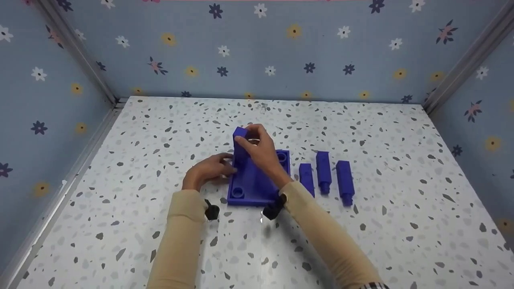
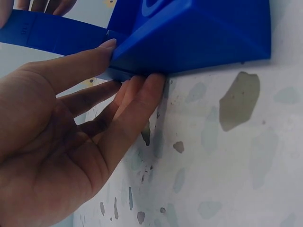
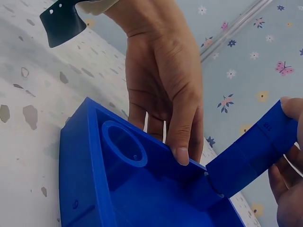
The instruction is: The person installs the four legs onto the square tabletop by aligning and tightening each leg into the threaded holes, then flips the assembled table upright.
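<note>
A blue rectangular plastic base (image 1: 257, 180) with raised walls and round corner sockets lies on the table. My right hand (image 1: 263, 150) pinches the top of a square blue post (image 1: 239, 148) between thumb and fingers. The post stands upright at the base's far-left corner, its lower end in the socket there; how deep it sits cannot be told. On the base's left side, my left hand (image 1: 213, 167) holds the wall, thumb (image 3: 181, 155) on the rim and fingertips (image 2: 154, 82) against the outside.
To the right of the base lie three more blue posts (image 1: 306, 178), (image 1: 323, 172), (image 1: 345, 182), at least two with round pegs toward me. Flower-patterned panels (image 1: 265, 52) enclose the speckled white table (image 1: 393, 224) at the back and sides.
</note>
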`<state>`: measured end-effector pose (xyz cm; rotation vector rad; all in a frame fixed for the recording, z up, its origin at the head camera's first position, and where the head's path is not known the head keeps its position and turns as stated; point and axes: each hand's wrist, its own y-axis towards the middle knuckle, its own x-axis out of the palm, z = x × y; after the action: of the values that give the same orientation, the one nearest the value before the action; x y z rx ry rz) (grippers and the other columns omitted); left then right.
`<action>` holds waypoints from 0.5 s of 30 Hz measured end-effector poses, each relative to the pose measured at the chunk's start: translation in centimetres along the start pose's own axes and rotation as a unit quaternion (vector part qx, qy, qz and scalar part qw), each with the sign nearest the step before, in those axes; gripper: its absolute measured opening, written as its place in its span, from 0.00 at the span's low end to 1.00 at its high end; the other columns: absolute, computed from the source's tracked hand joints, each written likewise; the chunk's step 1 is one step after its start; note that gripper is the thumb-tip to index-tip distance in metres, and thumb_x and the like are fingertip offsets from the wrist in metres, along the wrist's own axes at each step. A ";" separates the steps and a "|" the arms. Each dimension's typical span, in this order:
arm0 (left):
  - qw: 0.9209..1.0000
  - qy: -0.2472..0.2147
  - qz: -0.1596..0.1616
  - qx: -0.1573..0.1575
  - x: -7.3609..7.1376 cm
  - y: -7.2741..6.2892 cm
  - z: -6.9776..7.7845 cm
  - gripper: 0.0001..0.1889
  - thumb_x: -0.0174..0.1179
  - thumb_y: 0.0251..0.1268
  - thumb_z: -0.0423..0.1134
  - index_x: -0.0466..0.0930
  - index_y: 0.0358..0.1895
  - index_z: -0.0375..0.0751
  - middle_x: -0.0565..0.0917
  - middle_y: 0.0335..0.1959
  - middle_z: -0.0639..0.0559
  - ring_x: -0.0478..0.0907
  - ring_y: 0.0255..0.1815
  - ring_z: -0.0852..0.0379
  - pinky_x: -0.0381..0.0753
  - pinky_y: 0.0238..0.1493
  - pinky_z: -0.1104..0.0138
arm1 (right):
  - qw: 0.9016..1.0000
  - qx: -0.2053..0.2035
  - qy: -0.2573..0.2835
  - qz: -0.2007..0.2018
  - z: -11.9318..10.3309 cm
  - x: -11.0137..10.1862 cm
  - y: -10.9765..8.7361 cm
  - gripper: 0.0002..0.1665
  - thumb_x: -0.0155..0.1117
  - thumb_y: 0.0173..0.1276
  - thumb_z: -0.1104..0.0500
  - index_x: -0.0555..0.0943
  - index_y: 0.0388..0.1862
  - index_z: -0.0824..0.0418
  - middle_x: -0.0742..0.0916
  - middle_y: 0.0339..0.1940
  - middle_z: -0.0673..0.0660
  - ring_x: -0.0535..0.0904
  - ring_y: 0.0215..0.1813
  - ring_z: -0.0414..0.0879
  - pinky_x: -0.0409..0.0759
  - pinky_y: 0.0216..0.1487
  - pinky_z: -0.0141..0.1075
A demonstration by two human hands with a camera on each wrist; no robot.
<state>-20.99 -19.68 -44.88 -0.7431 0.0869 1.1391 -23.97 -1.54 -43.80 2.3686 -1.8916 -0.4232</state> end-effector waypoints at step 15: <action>1.000 -0.011 -0.002 0.003 0.0 -0.1 0.2 0.38 0.62 0.61 0.47 0.57 0.73 0.47 0.78 0.54 0.45 0.75 0.56 0.51 0.70 0.61 0.58 | 0.999 -0.017 -0.020 0.021 0.0 0.2 0.0 0.22 0.69 0.62 0.50 0.73 0.50 0.58 0.82 0.43 0.53 0.78 0.48 0.42 0.77 0.53 0.35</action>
<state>-20.91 -19.56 -44.66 -0.7259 0.0698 1.1423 -23.92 -1.74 -43.86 2.3125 -1.9319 -0.4986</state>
